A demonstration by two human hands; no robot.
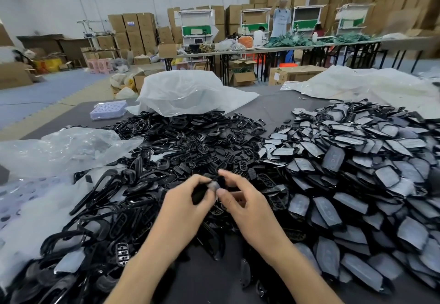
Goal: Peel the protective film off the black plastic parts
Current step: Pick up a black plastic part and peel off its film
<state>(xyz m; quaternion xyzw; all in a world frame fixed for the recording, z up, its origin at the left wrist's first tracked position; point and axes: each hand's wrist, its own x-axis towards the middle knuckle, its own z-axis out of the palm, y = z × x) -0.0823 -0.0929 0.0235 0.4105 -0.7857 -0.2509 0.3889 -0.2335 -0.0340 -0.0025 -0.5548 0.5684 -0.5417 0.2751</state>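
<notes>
Film (pixel 213 186) pinched in right hand (pixel 242 199), black part (pixel 198 195) gripped in left hand (pixel 185 201).

Small black part (pixel 198 195), held over the heap (pixel 190 146), w/ greyish film (pixel 213 186) prob. partly lifted at top.

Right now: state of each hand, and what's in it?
Left hand: closed round a black plastic part.
Right hand: pinching the pale film on that part.
</notes>
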